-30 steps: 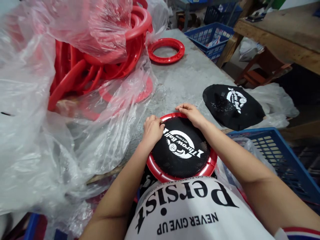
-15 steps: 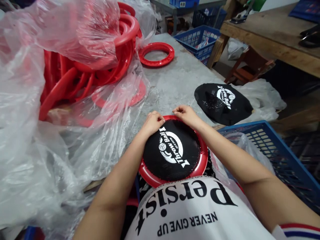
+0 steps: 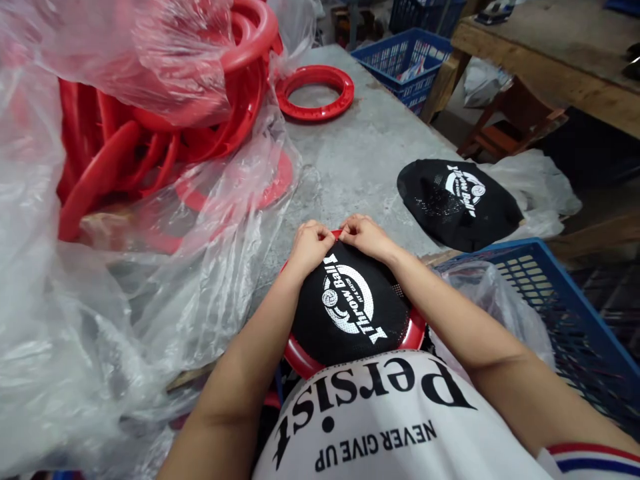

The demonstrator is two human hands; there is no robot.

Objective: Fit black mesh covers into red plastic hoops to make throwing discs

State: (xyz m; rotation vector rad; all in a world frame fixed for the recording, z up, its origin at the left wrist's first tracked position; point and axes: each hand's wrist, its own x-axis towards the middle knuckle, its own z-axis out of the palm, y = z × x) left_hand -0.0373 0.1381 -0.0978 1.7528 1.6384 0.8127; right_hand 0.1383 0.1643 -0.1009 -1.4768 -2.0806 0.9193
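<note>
A black mesh disc (image 3: 320,327) printed "Throw Ball" in white lies over a red plastic ring (image 3: 416,329) against my shirt front. At its far edge, my left hand (image 3: 313,245) pinches the black mesh with thumb and fingertips. Right beside it, my right hand (image 3: 364,235) is closed in a pinch on the same edge. A bit of red rim shows between the two hands; much of the ring is hidden under the mesh and my arms. Another printed black mesh disc (image 3: 435,207) lies loose on the table to the right.
Clear plastic bags (image 3: 210,293) with several red rings (image 3: 107,153) fill the left side. One bare red ring (image 3: 345,100) lies on the grey table (image 3: 345,157). A blue crate (image 3: 575,300) stands at my right, another blue crate (image 3: 400,67) and a wooden chair (image 3: 510,127) beyond.
My right hand has come in toward the left one and now pinches the mesh edge. The mesh is pulled toward the far rim, covering more of it there. The view has shifted slightly.
</note>
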